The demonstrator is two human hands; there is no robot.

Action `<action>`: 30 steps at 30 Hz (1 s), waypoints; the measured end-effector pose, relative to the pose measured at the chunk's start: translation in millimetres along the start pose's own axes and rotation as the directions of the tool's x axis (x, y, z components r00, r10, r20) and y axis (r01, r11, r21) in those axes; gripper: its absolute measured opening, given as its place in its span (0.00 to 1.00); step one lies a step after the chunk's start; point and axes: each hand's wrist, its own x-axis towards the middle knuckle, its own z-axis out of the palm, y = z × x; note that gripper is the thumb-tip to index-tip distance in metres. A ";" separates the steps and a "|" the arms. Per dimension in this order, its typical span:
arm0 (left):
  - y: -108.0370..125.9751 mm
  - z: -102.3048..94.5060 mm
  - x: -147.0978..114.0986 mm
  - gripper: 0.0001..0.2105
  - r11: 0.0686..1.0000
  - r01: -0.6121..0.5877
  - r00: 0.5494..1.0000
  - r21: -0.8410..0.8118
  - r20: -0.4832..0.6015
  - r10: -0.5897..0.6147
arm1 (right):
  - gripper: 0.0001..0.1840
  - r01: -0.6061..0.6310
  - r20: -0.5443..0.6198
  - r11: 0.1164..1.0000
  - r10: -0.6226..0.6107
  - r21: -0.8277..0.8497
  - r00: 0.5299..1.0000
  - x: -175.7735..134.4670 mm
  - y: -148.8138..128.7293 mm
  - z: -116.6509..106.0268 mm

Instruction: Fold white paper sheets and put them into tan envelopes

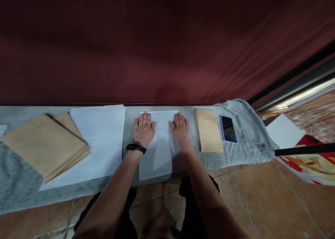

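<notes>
A white sheet of paper (161,148) lies lengthwise on the grey cloth in front of me. My left hand (143,129) rests flat on its upper left edge, fingers pointing away and thumb apart. Opposite it, my right hand (180,127) lies flat on the upper right edge, also with its thumb out. Neither hand grips anything. Just right of my right hand sits a small stack of brown envelopes (209,130). To the left of my left hand is a larger white sheet (104,137), partly covered by a pile of big brown envelopes (47,144).
A phone (228,129) lies right of the small envelopes. Grey cloth (248,134) covers the long narrow surface, with a dark red fabric wall (167,57) behind it. A colourful printed box (311,162) stands at the right on the tiled floor (261,200), beyond a black bar (306,150).
</notes>
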 end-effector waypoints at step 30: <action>-11.8 -11.6 -87.8 0.32 0.990 -0.128 0.992 0.051 -0.001 0.128 | 0.35 0.142 0.052 0.989 -0.141 -0.028 0.989 -72.0 2.9 -18.1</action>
